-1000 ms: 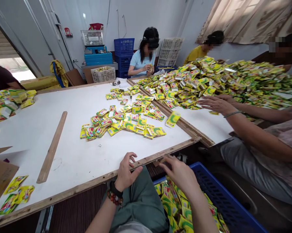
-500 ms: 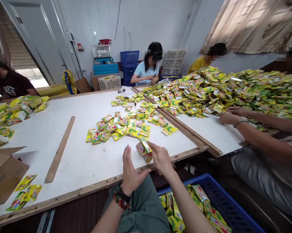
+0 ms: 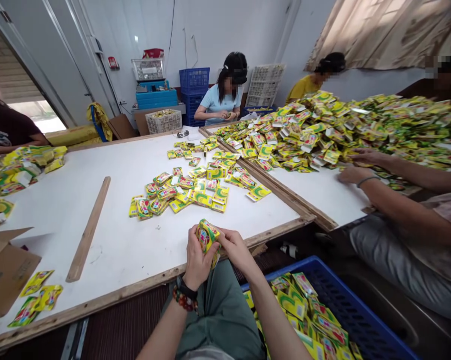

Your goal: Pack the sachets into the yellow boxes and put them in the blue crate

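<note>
Spreading away from the left hand (image 3: 195,261) and the right hand (image 3: 236,248), a white table (image 3: 108,235) is filling most of the view, and its wooden edge is running just beneath both wrists. Far to the right of the right hand, a second table (image 3: 323,197) is butting against the first and carrying a big heap (image 3: 360,127) of yellow-green packets. A co-worker's hand (image 3: 355,175) is resting at the near edge of that heap. Below and to the right of the right hand, a blue crate (image 3: 345,300) is sitting low beside the person's knee, holding more packets (image 3: 304,310) of the same kind. Well ahead of both hands, a loose scatter (image 3: 195,187) of packets is lying on the white table. Off to the left of the left hand, a wooden slat (image 3: 88,230) is lying flat, and further left a brown carton (image 3: 3,270) is sitting at the table's corner.

Both hands are meeting just above the near table edge. The left hand is curling its fingers round a small stack (image 3: 207,238) of packets, gripping it from the left. The right hand is pressing its thumb and fingertips against the stack's right side, half closed on it. The stack is standing tilted between the two palms, clear of the table. A beaded bracelet (image 3: 182,299) is sitting on the left wrist.
</note>
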`<state>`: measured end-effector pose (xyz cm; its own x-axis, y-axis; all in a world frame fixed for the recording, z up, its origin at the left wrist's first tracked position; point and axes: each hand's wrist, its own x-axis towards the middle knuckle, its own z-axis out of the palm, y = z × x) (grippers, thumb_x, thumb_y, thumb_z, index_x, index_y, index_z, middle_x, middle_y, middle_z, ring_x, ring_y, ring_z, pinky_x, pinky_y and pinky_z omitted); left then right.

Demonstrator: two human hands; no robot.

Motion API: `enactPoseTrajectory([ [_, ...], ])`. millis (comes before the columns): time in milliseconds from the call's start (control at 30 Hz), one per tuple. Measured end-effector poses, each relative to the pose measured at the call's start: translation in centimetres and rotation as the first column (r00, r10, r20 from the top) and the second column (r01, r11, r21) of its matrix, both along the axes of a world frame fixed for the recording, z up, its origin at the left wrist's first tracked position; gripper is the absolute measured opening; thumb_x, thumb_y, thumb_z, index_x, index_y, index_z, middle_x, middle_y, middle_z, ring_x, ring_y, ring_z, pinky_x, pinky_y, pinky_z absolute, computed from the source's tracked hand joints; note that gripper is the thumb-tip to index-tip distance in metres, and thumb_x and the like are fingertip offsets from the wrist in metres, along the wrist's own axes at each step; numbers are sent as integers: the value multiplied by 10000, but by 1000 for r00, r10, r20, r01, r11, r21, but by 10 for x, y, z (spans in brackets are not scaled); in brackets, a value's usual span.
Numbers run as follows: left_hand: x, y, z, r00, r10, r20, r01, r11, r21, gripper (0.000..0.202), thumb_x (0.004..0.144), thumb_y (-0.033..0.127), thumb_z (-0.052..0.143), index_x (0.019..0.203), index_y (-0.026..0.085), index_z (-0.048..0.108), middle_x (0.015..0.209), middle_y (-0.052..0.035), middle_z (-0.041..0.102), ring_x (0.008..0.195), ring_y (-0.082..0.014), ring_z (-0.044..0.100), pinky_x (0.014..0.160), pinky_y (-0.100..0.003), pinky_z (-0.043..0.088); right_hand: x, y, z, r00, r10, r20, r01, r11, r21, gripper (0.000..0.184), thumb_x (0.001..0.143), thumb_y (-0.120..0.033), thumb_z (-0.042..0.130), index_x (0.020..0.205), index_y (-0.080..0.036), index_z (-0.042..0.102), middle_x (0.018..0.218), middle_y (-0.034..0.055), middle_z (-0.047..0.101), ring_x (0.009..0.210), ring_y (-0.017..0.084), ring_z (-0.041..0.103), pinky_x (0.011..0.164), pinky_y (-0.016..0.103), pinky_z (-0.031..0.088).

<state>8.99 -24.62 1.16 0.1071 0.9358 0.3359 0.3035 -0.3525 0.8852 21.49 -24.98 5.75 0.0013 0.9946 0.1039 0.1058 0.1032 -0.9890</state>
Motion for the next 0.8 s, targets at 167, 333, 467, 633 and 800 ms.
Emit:
enactPoseTrajectory([
  [167,-15,19,9,979,160,130,-172,981,87,581,908,552,421,1327,164,315,1243,-163,497,1174,-255,515,996,-411,432,-18,-6,9,986,-35,164,31,999,30,353,879,-453,513,1080,-262,731,1073,34,743,1066,295,648,943,418,477],
  [333,-46,37,19,834,419,-360,-429,902,56,596,773,316,653,1315,199,435,1408,-190,386,1375,-426,230,1047,-667,239,-15,-4,-3,986,-144,86,145,989,-13,441,880,-491,488,1110,-194,719,1057,58,747,998,318,673,867,438,523],
  [467,-40,21,24,963,-22,-267,36,998,48,554,783,265,638,1303,220,453,1391,-137,443,1327,-325,376,1072,-538,340,-11,0,-8,991,-132,14,132,991,-32,447,860,-486,514,1090,-166,724,981,55,762,911,297,686,799,405,549],
  [633,-1,3,4,994,-94,-60,98,994,53,596,727,213,654,1265,195,399,1216,-109,549,1112,-237,563,966,-415,476,-12,-1,-12,985,-149,-85,143,987,-70,452,796,-500,598,1048,-152,737,948,64,765,914,290,680,805,407,553],
  [800,14,-2,-23,996,82,19,-84,992,94,597,653,244,691,1182,197,418,1119,-94,586,1001,-237,614,874,-399,521,-11,-6,-15,923,-184,-338,110,968,-226,599,667,-509,746,1142,-149,692,972,76,762,855,267,704,823,431,558],
])
